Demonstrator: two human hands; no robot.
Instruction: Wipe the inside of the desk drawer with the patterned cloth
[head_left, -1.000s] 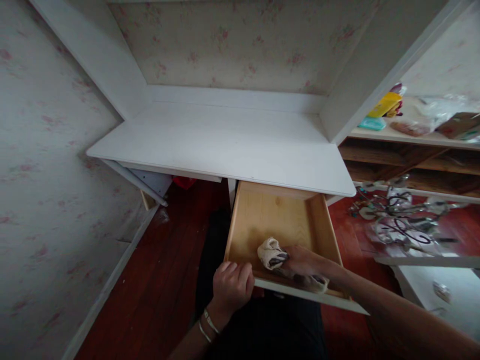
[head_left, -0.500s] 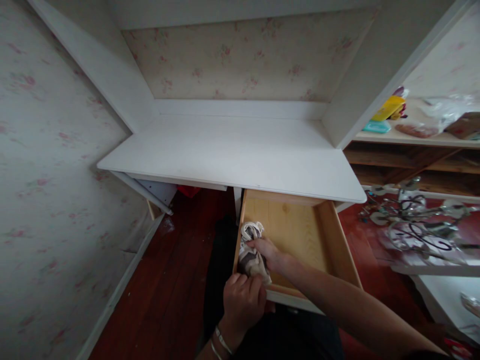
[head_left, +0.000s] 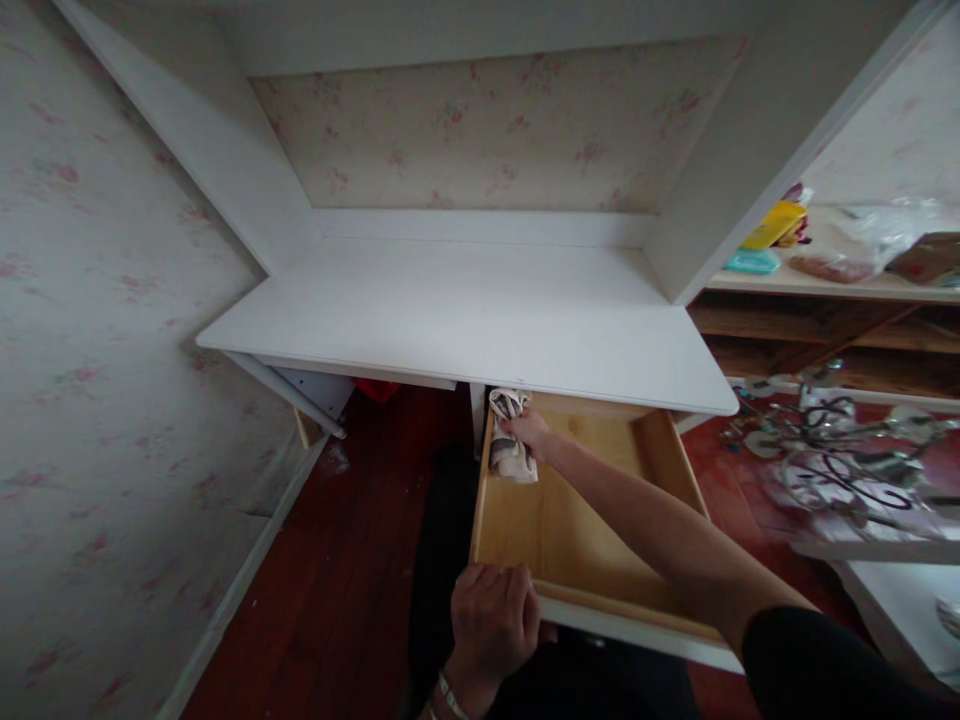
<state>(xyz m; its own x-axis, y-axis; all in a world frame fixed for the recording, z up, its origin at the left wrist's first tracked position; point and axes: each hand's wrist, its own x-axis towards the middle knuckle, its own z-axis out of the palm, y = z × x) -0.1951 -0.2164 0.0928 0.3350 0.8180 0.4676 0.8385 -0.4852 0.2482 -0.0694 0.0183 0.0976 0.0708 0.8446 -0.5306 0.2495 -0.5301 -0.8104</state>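
Observation:
My right hand (head_left: 529, 432) is closed on a crumpled beige and grey cloth (head_left: 516, 462). It presses the cloth against the inside of the drawer (head_left: 555, 530), at the back left corner by the side wall. The drawer is pulled out from under the white desk (head_left: 450, 310), and its bare wooden bottom shows. At the drawer's front left corner, my left hand (head_left: 495, 615) is wrapped over the top edge of the front panel. A bracelet sits on my left wrist.
Right of the desk, a low shelf (head_left: 847, 285) carries plastic bags and a yellow packet (head_left: 778, 225). A metal chandelier (head_left: 847, 450) with curled arms lies below it. Flowered wallpaper (head_left: 112, 400) covers the left wall, above a dark red wooden floor (head_left: 322, 590).
My right hand has moved the cloth away from me, from the drawer's front left part along its left side to the back corner. My left hand stays on the front corner.

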